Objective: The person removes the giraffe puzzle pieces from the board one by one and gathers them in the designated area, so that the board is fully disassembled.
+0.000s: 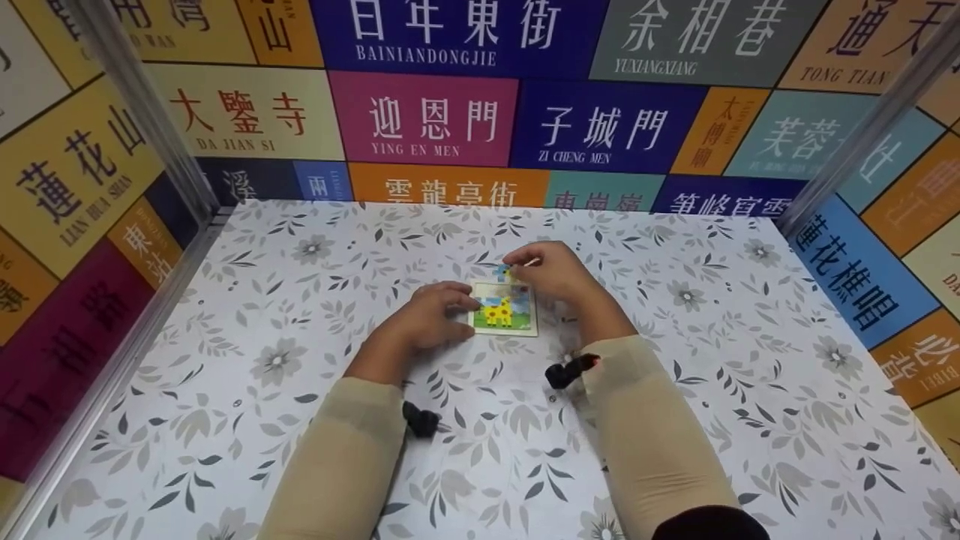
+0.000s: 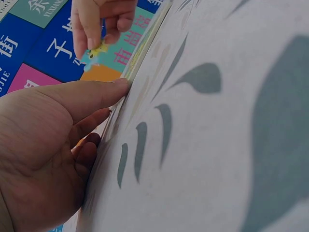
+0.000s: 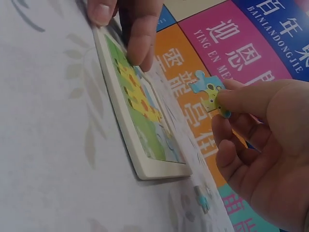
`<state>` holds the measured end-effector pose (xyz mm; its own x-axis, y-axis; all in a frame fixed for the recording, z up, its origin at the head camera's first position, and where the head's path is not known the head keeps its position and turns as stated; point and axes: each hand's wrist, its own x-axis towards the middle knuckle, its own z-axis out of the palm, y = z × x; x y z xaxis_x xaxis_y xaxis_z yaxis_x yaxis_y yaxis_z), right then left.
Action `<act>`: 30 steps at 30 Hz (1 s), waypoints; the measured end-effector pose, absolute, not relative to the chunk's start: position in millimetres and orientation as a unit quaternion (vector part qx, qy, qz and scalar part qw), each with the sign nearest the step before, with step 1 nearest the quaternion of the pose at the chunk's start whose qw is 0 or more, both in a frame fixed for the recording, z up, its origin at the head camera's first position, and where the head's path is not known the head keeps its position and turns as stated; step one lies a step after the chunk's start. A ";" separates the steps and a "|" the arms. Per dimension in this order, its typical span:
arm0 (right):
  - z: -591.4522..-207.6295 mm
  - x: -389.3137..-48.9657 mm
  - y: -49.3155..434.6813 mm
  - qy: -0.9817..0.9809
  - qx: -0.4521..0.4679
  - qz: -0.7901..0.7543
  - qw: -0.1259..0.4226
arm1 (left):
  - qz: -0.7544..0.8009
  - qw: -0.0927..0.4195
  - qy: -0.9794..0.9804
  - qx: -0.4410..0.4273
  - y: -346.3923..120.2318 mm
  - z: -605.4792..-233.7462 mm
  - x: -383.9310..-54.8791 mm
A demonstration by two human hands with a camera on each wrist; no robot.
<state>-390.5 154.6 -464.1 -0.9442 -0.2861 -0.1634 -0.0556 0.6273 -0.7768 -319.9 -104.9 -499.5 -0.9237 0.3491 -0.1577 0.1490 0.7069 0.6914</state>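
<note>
A small jigsaw puzzle board (image 1: 505,331) with a pale frame and a yellow giraffe picture lies flat on the table. My left hand (image 1: 433,315) holds the board at its left side, the thumb at the near-left corner and fingers by the upper left edge. Above the board's far edge my right hand (image 1: 556,271) pinches a blue and yellow puzzle piece (image 3: 208,92) between thumb and fingertips. An eye-like dot shows on that piece, which is raised clear of the board. In the right wrist view, part of the board's inside lies behind the left fingers (image 3: 140,43).
Beside the board another small teal piece (image 3: 203,199) lies on the table. The tabletop (image 1: 277,360) has a leaf and flower print. Colourful panels with Chinese lettering (image 1: 427,120) stand behind and at both sides. A black wrist camera (image 1: 421,421) sits by each sleeve.
</note>
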 end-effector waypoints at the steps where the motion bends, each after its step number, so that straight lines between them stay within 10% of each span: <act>1: -464.0 -391.9 157.9 0.890 -0.094 -0.424 0.135 | 0.359 0.140 0.913 0.135 -104.8 -499.7 -319.8; 30: -477.3 -399.5 257.3 0.863 0.011 -0.493 0.105 | 0.368 0.140 0.910 0.132 -105.1 -501.2 -318.5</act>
